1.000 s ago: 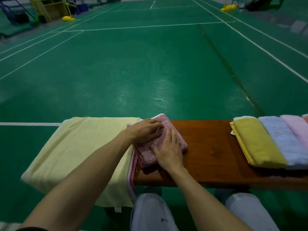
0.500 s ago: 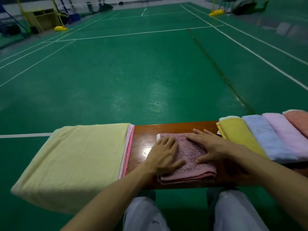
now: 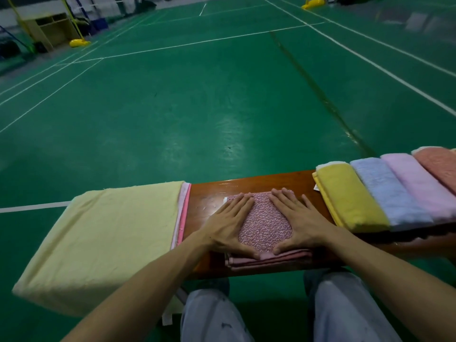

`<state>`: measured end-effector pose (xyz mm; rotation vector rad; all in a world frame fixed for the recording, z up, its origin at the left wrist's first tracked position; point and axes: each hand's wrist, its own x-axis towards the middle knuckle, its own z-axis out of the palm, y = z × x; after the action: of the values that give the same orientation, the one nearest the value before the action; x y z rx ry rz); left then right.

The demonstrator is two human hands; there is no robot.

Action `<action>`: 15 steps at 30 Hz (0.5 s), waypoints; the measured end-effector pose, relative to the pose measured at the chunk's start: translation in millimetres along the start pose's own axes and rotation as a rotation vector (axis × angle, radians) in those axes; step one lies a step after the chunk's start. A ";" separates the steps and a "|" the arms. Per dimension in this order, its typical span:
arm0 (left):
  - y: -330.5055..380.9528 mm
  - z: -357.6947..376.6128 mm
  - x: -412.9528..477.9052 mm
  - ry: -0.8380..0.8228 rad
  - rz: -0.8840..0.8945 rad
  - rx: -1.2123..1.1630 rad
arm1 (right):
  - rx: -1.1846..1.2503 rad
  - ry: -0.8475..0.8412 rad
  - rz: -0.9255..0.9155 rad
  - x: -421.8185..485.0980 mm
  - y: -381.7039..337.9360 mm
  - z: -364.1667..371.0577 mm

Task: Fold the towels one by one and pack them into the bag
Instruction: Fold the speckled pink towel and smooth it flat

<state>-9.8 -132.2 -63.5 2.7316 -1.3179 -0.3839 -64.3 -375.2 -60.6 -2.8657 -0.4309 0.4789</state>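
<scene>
while seated at the tabletop (image 3: 246, 185), knees (image 3: 214, 317) nearest, in pale trousers. left hand (image 3: 228, 223) and right hand (image 3: 299, 222) flat on folded pink patterned towel (image 3: 265, 225), fingers (image 3: 243, 203) straight, slightly apart, clamping nothing. towel mid-tabletop, at near edge. pale yellow cloth (image 3: 111, 238) draped over left end. at right, side by side and touching: yellow towel (image 3: 350, 201), blue towel (image 3: 385, 191), light pink towel (image 3: 419, 183), salmon towel (image 3: 441, 164). beyond, green court floor (image 3: 197, 107).

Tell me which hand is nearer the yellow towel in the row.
Right. The right hand lies flat on the pink towel's right side, beside the yellow towel; the left hand lies on its left side, farther off.
</scene>
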 end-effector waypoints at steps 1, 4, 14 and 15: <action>-0.3 0.0 -1.0 -0.003 -0.002 0.003 | 0.006 0.011 -0.002 0.3 0.2 1.2; 0.4 -2.2 1.0 -0.029 -0.014 0.034 | -0.010 0.012 0.010 1.7 1.0 2.7; 8.0 -27.5 4.4 -0.152 -0.076 -0.004 | 0.000 -0.099 0.085 -2.0 -14.4 -24.2; 8.8 -37.1 6.0 -0.135 -0.087 -0.070 | 0.073 -0.029 0.094 -3.3 -17.1 -31.2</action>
<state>-3.2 -143.6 -27.2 2.7539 -1.1917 -0.6190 -60.8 -364.9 -26.5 -2.8209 -0.2779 0.5408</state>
